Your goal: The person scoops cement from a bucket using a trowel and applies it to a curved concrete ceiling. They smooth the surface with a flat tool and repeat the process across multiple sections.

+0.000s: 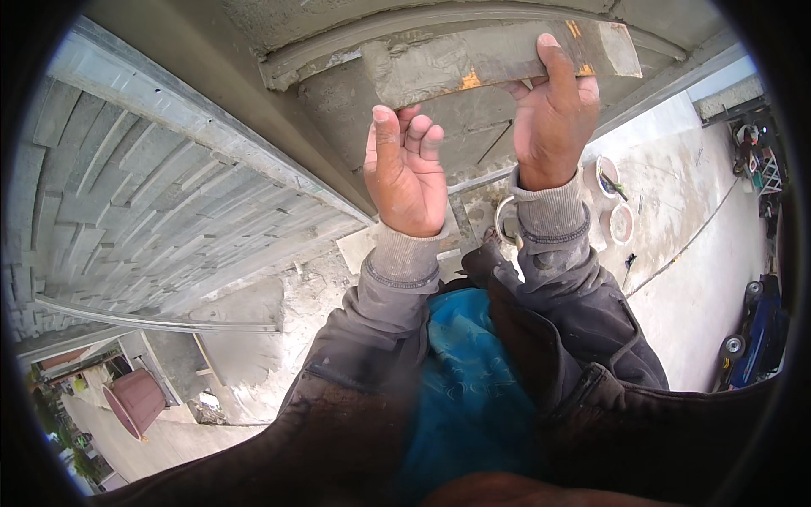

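A flat wooden board (pixel 498 61), smeared with grey mortar and showing bare orange wood in patches, lies along the plastered surface (pixel 338 114) overhead of my arms. My right hand (pixel 553 122) grips it near its right end, thumb across the face and the other fingers partly hidden behind. Just below the board's left end is my left hand (pixel 408 182), palm up with fingers loosely curled and apart. Its fingertips come close to the lower edge; whether they touch cannot be made out. A curved plaster moulding (pixel 291 63) runs behind the board.
A wall of staggered grey stone strips (pixel 110 194) stands at the left, bordered by a long pale beam (pixel 190 118). Two round buckets (pixel 621 224) sit on the ground at right. A reddish planter (pixel 139 401) is lower left, a blue vehicle (pixel 754 329) far right.
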`<state>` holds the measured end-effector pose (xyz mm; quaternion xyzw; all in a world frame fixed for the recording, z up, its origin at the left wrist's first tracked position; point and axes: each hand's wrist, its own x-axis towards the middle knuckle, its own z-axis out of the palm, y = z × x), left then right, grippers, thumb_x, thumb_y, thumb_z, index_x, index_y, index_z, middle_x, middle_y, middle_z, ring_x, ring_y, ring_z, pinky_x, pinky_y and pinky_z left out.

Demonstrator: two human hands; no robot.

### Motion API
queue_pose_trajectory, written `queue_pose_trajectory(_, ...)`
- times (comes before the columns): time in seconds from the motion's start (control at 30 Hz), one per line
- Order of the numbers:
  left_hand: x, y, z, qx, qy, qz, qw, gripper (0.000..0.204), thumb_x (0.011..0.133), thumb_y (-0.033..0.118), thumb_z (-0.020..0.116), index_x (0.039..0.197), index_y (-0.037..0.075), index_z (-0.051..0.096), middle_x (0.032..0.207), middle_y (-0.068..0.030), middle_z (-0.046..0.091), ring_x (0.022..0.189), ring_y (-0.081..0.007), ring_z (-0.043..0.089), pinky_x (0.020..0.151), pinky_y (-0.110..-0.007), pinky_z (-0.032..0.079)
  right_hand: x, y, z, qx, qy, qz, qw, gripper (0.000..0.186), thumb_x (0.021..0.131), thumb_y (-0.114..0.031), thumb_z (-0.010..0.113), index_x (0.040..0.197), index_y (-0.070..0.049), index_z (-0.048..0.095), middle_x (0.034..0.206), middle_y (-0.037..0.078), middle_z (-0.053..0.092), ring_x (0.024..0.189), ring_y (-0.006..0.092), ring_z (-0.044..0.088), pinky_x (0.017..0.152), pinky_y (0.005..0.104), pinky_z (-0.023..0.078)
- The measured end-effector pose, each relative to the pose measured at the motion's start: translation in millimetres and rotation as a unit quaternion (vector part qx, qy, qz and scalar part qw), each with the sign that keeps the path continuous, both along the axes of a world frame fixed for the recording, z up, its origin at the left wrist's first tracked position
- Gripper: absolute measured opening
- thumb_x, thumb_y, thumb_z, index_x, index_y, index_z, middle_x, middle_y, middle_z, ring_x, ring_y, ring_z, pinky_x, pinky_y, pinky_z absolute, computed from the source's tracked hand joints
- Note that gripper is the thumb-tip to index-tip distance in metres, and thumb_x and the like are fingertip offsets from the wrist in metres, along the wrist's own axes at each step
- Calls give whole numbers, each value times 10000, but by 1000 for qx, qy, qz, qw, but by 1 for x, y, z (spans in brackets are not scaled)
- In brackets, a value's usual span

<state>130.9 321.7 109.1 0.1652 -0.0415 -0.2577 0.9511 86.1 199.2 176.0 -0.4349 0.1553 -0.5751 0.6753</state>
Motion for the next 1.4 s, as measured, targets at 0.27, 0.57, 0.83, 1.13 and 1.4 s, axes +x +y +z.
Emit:
queue_pose_trajectory(0.27,-69,-52,-51,257,-175,-94,946,327,937,241,740,991,-66,642,995,-105,697,947,-119,629,830,-270,509,-94,-14,-93,246,-3,79,966,267,996,-168,620,1207,-26,539,1082,91,663,987,229,659,826,385,556)
queue_pose_trajectory(0.57,-97,-86,-70,427,-241,-30,871,388,963,352,688,881,-27,676,823,-68,707,774,-92,596,736,-241,476,-174,-51,-193,265,75,322,906,275,988,-253,645,1167,-50,594,1119,107,654,1016,207,659,802,347,562)
queue_pose_trajectory(0.83,-137,-132,-152,524,-318,-67,787,324,1010,319,615,964,-1,612,898,-45,650,835,-102,601,747,-268,505,-331,-91,-444,240,561,308,730,344,908,-232,718,1170,-55,583,901,76,686,876,163,688,687,305,550)
queue_pose_trajectory(1.13,-186,-186,-447,634,-227,-328,662,336,1060,244,463,1264,-12,544,1099,-111,647,920,-177,650,720,-303,553,-383,-174,-697,227,829,136,494,641,876,-434,698,1340,-84,428,1305,247,531,1177,427,581,971,485,489)
queue_pose_trajectory(1.4,-217,-269,-656,635,-486,-411,437,383,930,238,533,1201,-23,605,1051,-231,672,927,-370,664,831,-427,507,-377,-215,-816,189,835,137,498,519,916,-379,653,1311,-99,466,968,193,723,924,360,709,832,467,548)
